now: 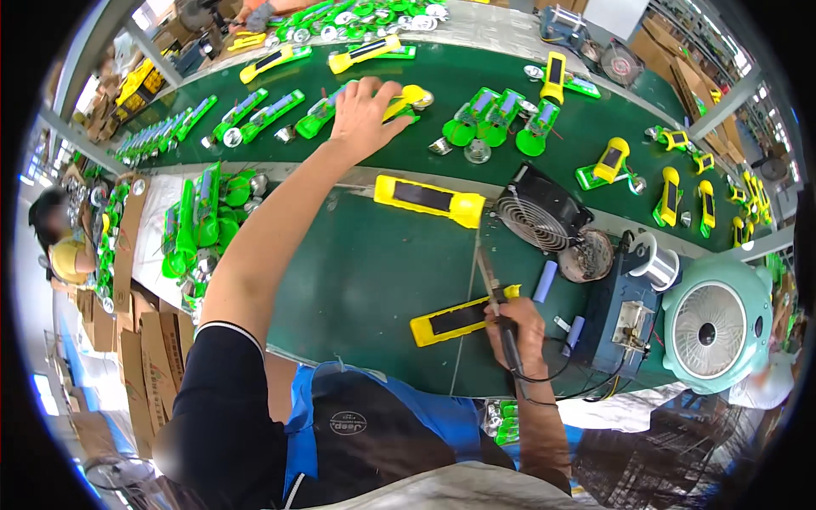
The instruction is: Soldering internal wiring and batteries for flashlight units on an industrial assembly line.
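My left hand (364, 117) reaches far over the green belt, thumb and fingers closed around a yellow flashlight casing (403, 102) with green parts under it. A silver reflector lies beside that casing. My right hand (520, 333) grips a soldering iron (507, 333) by its dark handle, its metal shaft pointing away from me. Under the iron, a yellow casing with a dark panel (457, 320) lies on the work surface, next to my right fingers. Another yellow casing (425, 199) lies farther off, between my hands.
At the right stand a black fan (541, 209), a solder spool (654, 259), a blue soldering station (614, 316) and a mint-green fan (712, 327). Purple battery cells (545, 281) lie nearby. Green flashlight parts (204, 212) are piled at left; several assemblies line the belt.
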A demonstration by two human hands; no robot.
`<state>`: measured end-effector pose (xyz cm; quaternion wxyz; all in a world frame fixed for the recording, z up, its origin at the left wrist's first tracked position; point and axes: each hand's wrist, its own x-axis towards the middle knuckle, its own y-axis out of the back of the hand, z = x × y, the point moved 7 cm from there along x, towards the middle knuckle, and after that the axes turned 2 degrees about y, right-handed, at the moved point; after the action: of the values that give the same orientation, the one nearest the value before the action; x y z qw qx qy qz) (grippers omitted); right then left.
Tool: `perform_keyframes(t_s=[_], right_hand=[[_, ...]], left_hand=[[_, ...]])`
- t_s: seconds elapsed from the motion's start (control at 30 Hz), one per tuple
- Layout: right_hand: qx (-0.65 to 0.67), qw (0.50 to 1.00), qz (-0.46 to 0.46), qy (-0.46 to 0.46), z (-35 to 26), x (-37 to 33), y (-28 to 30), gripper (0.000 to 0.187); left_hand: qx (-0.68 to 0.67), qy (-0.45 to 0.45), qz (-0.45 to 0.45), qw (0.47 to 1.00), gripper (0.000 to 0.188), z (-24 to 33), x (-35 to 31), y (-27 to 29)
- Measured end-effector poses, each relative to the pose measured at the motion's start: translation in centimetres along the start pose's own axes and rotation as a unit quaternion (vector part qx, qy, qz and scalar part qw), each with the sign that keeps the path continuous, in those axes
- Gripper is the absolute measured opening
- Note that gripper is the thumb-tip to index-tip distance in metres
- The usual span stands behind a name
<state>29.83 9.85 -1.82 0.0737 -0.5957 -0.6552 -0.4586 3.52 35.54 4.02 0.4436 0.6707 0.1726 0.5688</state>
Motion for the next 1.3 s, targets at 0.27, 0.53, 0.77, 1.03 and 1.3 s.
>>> perform_keyframes(t_s=[0.27,0.53,0.77,1.03,1.3], right_hand=[[0.082,0.996,0.012,-0.027,0.2,-0.4,-0.1,0.045],[0.115,0.992,0.038,-0.043,0.5,0.2,1.0,0.042],[0.112,0.992,0.040,-0.036,0.8,-0.1,0.5,0.043],[0.138,0.982,0.048,-0.121,3.3,-3.2,-1.3,0.035],[0.176,0.978,0.019,-0.110,1.6,-1.9,-2.7,0.038]], left_hand=[[-0.072,0.085,-0.305,0.946,0.064,8.9,7.8,-15.0],[-0.053,0.126,-0.440,0.888,0.087,10.0,9.0,-14.6],[-0.018,0.254,-0.353,0.900,0.081,10.0,7.1,-12.4],[-0.059,0.158,-0.359,0.918,0.062,9.3,4.7,-11.4],[-0.187,0.207,-0.249,0.928,0.070,2.0,5.0,-13.5]])
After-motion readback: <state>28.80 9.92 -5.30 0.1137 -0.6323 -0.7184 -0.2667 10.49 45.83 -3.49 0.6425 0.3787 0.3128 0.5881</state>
